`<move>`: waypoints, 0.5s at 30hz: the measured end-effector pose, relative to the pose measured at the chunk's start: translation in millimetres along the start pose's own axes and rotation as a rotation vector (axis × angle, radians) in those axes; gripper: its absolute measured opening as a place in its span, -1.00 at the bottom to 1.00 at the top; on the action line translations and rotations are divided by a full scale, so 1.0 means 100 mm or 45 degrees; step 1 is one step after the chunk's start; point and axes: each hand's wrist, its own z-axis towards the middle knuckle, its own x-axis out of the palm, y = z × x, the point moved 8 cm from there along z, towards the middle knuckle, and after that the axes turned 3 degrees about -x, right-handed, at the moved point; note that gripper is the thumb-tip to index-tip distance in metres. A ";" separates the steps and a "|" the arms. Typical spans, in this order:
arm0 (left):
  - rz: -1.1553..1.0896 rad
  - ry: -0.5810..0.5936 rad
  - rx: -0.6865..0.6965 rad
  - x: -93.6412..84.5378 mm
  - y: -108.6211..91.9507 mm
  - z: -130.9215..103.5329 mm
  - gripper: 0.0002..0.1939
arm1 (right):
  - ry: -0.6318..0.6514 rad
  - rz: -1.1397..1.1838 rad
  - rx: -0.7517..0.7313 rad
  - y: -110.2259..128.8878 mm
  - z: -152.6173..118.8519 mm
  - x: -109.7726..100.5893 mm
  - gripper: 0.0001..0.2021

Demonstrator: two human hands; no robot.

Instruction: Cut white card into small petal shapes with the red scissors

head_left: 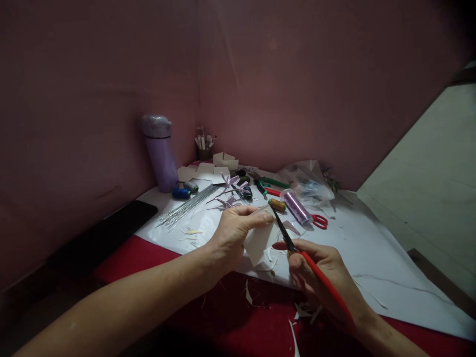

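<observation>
Our left grip (236, 234) pinches the white card (260, 240) by its top, above the desk (375, 238). Right grip (327, 263) is wrapped round the scissors (311, 263), right of card; long axis slants up-left, tips by its upper-right corner. Can't tell if blades touch.

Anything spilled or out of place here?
Slightly: paper scraps are strewn over the red cloth, beyond the white sheet's near edge. They're probably trimmings, since the left hand holds white card and the right hand scissors.
</observation>
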 end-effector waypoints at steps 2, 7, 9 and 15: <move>0.014 0.014 0.005 0.00 0.00 0.00 -0.81 | 0.001 -0.009 0.011 0.01 0.00 0.00 -0.47; 0.059 0.032 0.022 0.00 -0.01 0.02 -0.81 | -0.005 -0.025 0.016 0.03 0.01 0.01 -0.46; 0.062 0.044 0.026 0.00 -0.02 0.03 -0.80 | -0.014 -0.025 0.027 0.02 0.01 0.01 -0.45; 0.081 0.039 0.015 -0.01 -0.02 0.04 -0.82 | 0.020 -0.003 0.029 0.01 0.01 0.01 -0.46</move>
